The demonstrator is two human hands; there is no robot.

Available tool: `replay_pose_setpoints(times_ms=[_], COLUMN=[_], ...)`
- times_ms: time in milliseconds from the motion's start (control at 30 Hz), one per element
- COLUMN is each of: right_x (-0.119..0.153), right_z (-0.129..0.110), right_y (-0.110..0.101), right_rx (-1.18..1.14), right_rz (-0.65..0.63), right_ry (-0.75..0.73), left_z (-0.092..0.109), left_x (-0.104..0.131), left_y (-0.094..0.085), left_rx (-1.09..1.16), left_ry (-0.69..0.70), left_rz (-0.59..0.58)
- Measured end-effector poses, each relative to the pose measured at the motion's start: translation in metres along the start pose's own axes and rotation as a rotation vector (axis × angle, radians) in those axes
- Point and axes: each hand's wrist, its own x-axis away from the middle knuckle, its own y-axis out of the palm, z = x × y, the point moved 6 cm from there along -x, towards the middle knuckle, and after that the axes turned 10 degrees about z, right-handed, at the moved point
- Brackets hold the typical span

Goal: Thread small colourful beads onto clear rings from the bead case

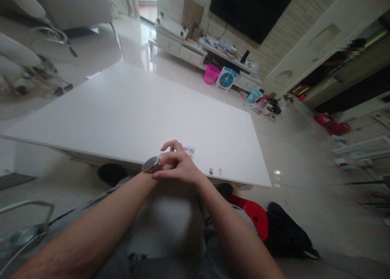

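A wristwatch with a dark round face and brownish strap sits on my left wrist. My left hand is over the table's near edge, its visible fingers loosely bent and apart, holding nothing. Across it reaches my right hand, with thumb and fingers on either side of the strap beside the watch face. My right hand hides part of my left palm. Just beyond the hands, a small flat item with a colourful pattern lies on the white table, partly covered.
Near the table's front edge lie a small yellow-and-blue figure and a small pale piece. A red stool and a black bag are at lower right. A pink basket and a fan stand by the TV cabinet.
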Motion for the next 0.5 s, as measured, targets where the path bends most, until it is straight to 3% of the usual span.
replay_pose_setpoints(times_ms=[233, 400, 500], right_x=[0.0018, 0.0022, 0.0019], right_z=[-0.0010, -0.0001, 0.0041], right_y=[-0.0006, -0.0036, -0.0018], right_rx=[-0.044, -0.084, -0.033], right_rz=[0.023, 0.079, 0.061], right_ry=[0.001, -0.027, 0.011], left_z=[-0.0052, -0.0083, -0.0002], left_x=[-0.0009, 0.0013, 0.0033], left_y=[-0.0011, 0.0026, 0.0064], left_rx=[-0.036, -0.005, -0.056], left_ry=[0.017, -0.040, -0.050], left_rz=[-0.080, -0.037, 0.006])
